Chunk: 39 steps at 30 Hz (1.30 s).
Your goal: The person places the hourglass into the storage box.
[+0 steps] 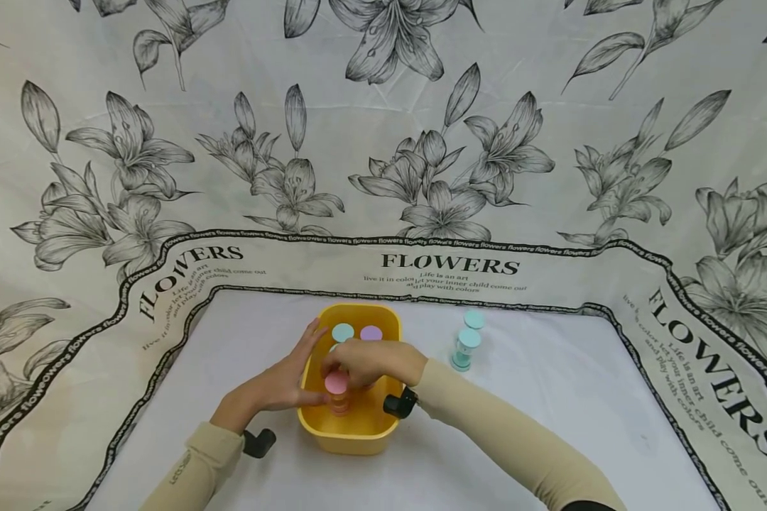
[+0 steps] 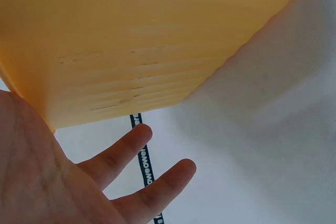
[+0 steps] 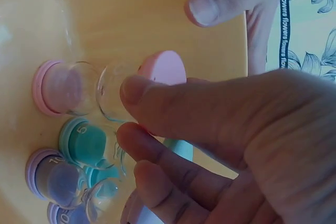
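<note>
In the head view my right hand (image 1: 361, 360) reaches into a yellow bin (image 1: 358, 446). Its thumb and fingers pinch the upper part of a pink sand timer (image 1: 336, 383), which stands upright in the bin. The right wrist view shows the timer's pink base (image 3: 50, 87) and clear bulbs; my right hand (image 3: 210, 124) partly covers its top cap. At the bin's left rim, my left hand (image 1: 287, 380) rests with its thumb over the edge. In the left wrist view the left hand (image 2: 47, 177) has two straight, spread fingers beside the bin's outer wall.
Behind the pink timer, teal (image 1: 343, 331) and purple (image 1: 371, 333) sand timers stand in the bin. Two more teal sand timers (image 1: 465, 346) stand on the white tabletop (image 1: 550, 397) right of the bin. A flower-printed cloth (image 1: 447, 266) rises behind the table.
</note>
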Motion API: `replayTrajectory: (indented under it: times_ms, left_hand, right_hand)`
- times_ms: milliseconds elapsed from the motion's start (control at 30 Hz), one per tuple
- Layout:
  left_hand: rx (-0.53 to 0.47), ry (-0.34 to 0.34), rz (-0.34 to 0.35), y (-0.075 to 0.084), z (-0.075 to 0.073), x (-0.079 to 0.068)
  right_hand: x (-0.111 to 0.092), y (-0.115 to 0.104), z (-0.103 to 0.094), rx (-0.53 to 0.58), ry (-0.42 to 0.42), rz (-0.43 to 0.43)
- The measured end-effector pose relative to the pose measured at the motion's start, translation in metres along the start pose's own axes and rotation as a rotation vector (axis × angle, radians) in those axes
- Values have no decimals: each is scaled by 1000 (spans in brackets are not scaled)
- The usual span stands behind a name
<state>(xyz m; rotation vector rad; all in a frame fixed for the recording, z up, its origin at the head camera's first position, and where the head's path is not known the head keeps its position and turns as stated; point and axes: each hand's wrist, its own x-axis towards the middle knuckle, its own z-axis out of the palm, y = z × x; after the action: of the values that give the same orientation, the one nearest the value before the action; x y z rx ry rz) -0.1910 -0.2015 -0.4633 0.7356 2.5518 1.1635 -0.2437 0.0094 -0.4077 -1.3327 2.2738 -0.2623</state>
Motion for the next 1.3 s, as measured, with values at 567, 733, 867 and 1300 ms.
replayTrajectory:
  times_ms: [567,733,867,1300]
  left_hand:
    - [-5,-14,-48,2,0,-1]
    - [1,-19,-68,2,0,0]
    - [11,-12,-67,1,0,1]
    - [4,-11,-89,-1,3,2]
  right_hand:
    - [-29,10,-25,238,111,29]
    - [-53,28,-36,263,226,9]
    - [-77,46,-41,283,346,66]
    - [-148,102,-23,323,613,272]
